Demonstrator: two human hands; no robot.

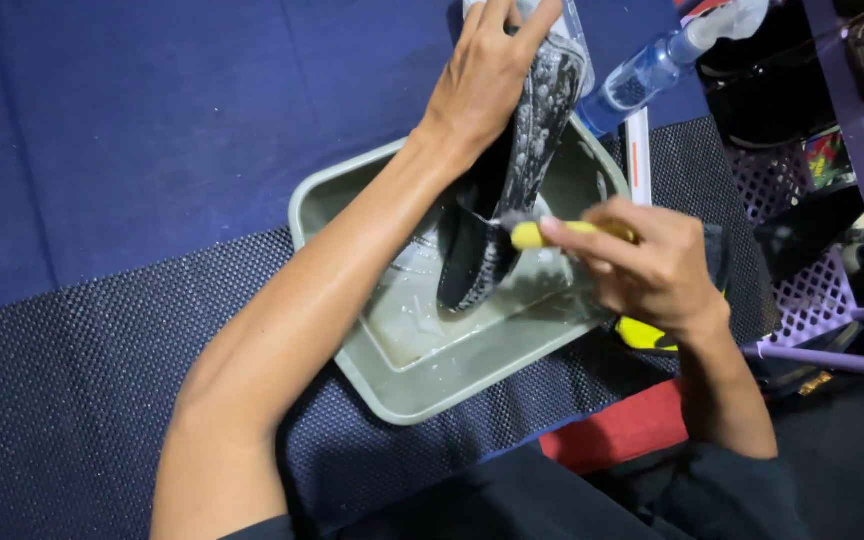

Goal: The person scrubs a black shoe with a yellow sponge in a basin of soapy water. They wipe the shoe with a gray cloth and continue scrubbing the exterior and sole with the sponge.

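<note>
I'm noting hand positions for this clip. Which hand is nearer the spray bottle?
Left. The left hand grips the shoe at the top, just left of the spray bottle. The right hand holds the yellow brush lower down, over the tray, farther from the bottle.

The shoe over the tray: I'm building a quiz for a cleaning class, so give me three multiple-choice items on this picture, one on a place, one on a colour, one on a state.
1. Where is the shoe held?
A. Over the grey tray
B. On the purple rack
C. Flat on the blue cloth

2. What colour is the handle of the brush?
A. Red
B. Yellow
C. White

3. What state is the shoe's surface in?
A. Dry and bare
B. Wrapped in paper
C. Covered in soap foam

Answers:
1 A: the left hand keeps its grip on the shoe's upper end, with the lower end down in the tray.
2 B: the right hand holds a yellow handle.
3 C: white suds speckle the dark shoe.
</note>
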